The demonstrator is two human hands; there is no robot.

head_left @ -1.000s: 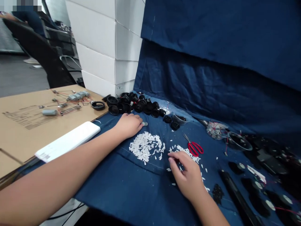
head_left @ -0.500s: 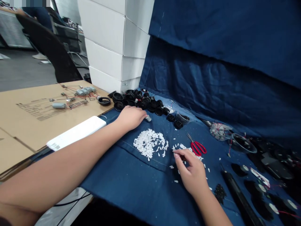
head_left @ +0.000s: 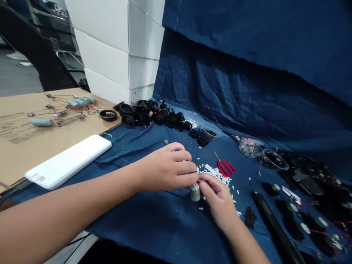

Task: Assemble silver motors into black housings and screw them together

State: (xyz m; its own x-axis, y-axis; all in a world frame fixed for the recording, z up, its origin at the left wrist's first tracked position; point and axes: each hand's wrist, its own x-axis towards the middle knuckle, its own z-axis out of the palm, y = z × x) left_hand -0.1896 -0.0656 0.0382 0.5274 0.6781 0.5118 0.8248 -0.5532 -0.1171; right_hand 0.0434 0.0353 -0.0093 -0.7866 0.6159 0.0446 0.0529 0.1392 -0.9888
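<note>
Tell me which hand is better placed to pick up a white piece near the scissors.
Right. The right hand lies beside the scattered white pieces, pointing toward them. The left hand is farther off, closed over the top of the small metal cylinder, apparently holding it.

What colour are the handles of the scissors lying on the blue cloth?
Red; the small metal scissors show clearest in the head view.

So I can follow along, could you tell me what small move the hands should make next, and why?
Probably steady the metal cylinder upright and fit a white piece onto its top: left hand and right hand meet at its upper end, and the white pieces lie just behind.
</note>
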